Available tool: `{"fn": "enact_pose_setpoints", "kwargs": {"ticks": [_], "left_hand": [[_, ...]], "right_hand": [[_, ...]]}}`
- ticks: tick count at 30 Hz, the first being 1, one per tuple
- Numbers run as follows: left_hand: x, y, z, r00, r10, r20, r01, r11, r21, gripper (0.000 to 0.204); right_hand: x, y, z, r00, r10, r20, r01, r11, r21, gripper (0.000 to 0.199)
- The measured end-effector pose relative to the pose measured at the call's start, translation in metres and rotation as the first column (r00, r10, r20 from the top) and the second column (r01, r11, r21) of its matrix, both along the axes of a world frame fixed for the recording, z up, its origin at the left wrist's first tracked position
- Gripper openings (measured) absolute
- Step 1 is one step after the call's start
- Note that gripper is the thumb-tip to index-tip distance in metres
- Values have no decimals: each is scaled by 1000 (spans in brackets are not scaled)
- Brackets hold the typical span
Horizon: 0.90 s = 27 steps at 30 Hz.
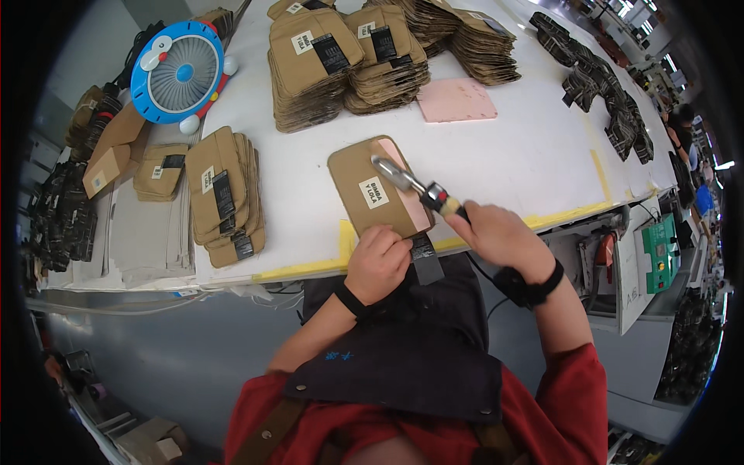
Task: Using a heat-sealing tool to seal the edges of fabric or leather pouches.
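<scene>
A tan rounded panel [353,167] with a white label lies near the table's front edge. A pink strip [415,209] shows along its right side. A dark tag [426,262] hangs from the panel's lower end. With bent fingers my left hand [380,260] grips the panel's lower edge. My right hand [500,236] is wrapped round the dark handle of a tool with a smooth silver metal head [394,172]. That head is over the panel's upper right part, by the pink strip; I cannot tell whether it touches.
Stacks of tan panels [310,77] stand at the back, with another stack [221,186] to the left. A pink sheet [457,101] lies behind my panel. A blue fan [182,74] is at the far left, dark patterned pieces [597,85] at the right. Yellow tape [566,215] edges the table.
</scene>
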<state>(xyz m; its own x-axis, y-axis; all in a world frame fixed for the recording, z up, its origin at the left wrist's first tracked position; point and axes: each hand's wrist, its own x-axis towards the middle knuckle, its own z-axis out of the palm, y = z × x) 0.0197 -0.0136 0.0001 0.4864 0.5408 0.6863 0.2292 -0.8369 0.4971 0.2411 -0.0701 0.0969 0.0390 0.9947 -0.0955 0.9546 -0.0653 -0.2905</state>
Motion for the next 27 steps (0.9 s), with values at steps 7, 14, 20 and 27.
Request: {"fn": "enact_pose_setpoints", "kwargs": {"ticks": [7,14,20,27], "left_hand": [[-4,-1,-2,999,9,-40,-10,1000,-26,22],[0,0,1,1000,4,-28,-6,998,-57,21],[-4,1,11,999,-13,-37,8,989,-151,18],[-22,20,30,966,173,-191,-199,971,-130,23]], "right_hand": [[-17,56,14,975,-164,-150,111,944,-311,52],[-5,-73,20,999,-30,19,32,990,-134,44],[28,-80,33,974,-142,-176,109,976,-188,42],[74,24,-26,937,-341,-76,347,888,303,29]]}}
